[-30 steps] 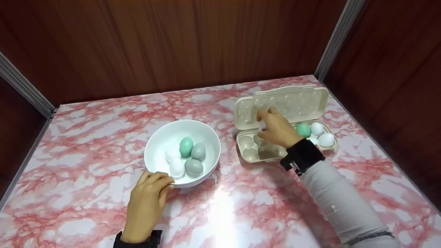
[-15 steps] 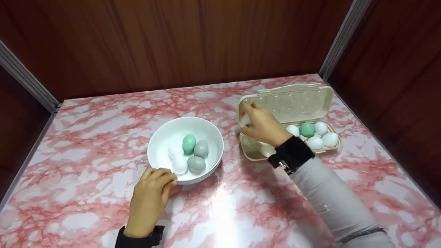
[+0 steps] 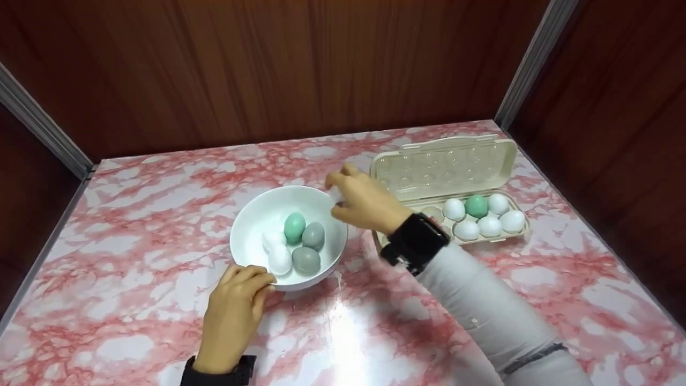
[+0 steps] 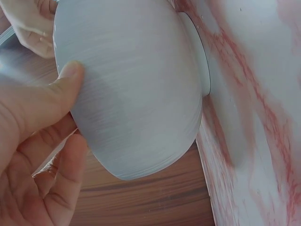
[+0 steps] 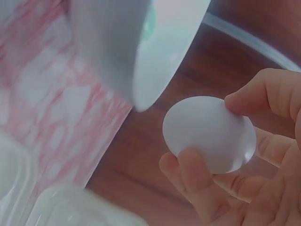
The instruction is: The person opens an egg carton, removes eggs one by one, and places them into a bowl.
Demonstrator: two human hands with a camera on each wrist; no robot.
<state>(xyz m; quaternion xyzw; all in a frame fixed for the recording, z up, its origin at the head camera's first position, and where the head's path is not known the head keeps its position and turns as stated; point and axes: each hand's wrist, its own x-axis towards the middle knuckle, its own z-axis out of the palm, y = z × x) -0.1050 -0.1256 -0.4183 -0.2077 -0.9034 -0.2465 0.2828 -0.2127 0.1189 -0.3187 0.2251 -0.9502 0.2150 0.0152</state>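
Note:
My left hand (image 3: 233, 316) pinches the near-left rim of a white bowl (image 3: 249, 214), thumb outside and fingers over the edge. Inside the bowl lie a green egg (image 3: 295, 228), two grey eggs (image 3: 307, 260) and two white eggs (image 3: 279, 260). Over the bowl's right rim, my right hand (image 3: 367, 199) holds a white egg (image 5: 207, 134) between thumb and fingers; the right wrist view shows it plainly. To the right sits a beige egg carton (image 3: 445, 170) with its lid up. Several white eggs (image 3: 490, 226) and one green egg (image 3: 476, 206) fill its right part; my right wrist hides its left end.
Pink-and-white marbled table (image 3: 134, 241) lies under everything. A dark wood panel (image 3: 268, 69) stands behind it and another wood panel (image 3: 616, 134) rises on the right, with a metal strip (image 3: 538, 64) at the corner.
My right hand has moved left from the carton to the bowl's right rim, carrying the white egg. The left hand stays on the bowl's rim.

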